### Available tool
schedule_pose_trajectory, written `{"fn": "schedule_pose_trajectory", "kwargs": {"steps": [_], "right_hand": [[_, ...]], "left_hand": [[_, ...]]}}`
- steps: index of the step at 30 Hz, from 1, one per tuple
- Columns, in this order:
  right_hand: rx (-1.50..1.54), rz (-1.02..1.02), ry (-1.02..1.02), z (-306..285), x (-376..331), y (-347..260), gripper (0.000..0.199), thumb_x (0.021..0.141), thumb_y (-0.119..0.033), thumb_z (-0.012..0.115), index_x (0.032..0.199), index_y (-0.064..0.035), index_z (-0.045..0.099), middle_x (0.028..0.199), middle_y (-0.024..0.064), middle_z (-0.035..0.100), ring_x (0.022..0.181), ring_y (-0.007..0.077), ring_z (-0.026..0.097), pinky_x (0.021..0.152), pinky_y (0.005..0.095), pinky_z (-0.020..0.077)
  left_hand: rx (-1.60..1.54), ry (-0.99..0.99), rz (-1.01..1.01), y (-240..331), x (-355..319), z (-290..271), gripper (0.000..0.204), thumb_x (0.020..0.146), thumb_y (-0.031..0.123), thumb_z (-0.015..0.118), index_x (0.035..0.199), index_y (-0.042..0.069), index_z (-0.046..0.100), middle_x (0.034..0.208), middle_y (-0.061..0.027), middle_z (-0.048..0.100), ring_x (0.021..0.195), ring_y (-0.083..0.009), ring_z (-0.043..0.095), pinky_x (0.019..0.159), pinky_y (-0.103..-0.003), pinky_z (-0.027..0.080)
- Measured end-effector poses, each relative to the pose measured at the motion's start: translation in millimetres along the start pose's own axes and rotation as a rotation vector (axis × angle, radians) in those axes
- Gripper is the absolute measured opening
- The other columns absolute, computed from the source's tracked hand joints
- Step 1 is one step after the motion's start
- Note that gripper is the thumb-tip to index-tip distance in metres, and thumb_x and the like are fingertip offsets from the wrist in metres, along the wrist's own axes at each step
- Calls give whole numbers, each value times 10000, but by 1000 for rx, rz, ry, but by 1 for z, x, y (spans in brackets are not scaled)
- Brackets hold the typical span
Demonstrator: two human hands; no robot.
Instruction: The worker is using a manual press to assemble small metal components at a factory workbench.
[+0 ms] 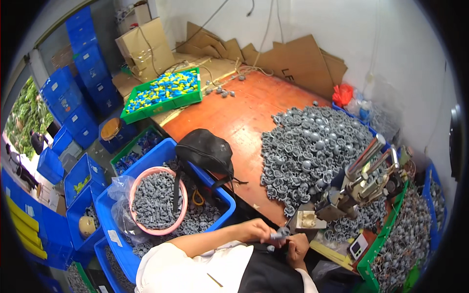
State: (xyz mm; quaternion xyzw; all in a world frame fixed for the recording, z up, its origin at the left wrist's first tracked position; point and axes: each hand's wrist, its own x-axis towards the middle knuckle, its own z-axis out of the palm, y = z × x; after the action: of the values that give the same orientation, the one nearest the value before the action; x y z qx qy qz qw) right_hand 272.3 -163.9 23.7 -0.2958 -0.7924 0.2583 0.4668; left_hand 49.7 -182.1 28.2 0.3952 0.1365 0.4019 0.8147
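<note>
In front of my body, my left hand [257, 230] is closed on a small grey plastic part [280, 235]. My right hand [297, 248] is close beside it with curled fingers; whatever they grip is too small to make out. A second small grey piece [270, 248] shows just below the hands, against the dark apron. Just beyond my right hand stands a metal bench press [354, 193], with a pale block [308, 220] at its base. A large heap of grey round plastic parts [312, 149] lies on the table behind it.
At the left, a blue bin [119, 251] holds a pink basin [183, 215] of grey parts. A black bag [205, 151] rests by the reddish table [229, 122]. A green tray [163, 105] carries blue and yellow pieces. Wired parts fill a green-edged crate [369, 273] at right.
</note>
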Motion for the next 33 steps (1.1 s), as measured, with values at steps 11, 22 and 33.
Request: {"fn": "schedule_pose_trajectory", "kwargs": {"steps": [11,22,33], "right_hand": [[-10,-14,6,-1,4,-7,142,847,-138,598,759,-44,660,659,67,610,589,251,558,589,350,382],[-43,-9,-17,-1,8,1,89,807,-133,648,753,-63,648,677,70,603,603,259,558,577,352,382],[-48,-32,45,0,2,-2,51,763,-83,698,763,-69,648,664,56,600,602,241,567,564,341,401]], "left_hand": [[562,1034,817,212,20,-120,472,981,361,440,1307,19,438,1384,-112,441,1311,-208,375,1097,-375,261],[1130,1166,395,130,96,-213,310,856,168,633,1123,12,606,1018,-113,660,852,-162,623,750,-279,487],[1638,1152,296,158,137,-258,472,752,124,609,1206,0,564,1117,-277,592,1071,-394,557,931,-437,437]]}}
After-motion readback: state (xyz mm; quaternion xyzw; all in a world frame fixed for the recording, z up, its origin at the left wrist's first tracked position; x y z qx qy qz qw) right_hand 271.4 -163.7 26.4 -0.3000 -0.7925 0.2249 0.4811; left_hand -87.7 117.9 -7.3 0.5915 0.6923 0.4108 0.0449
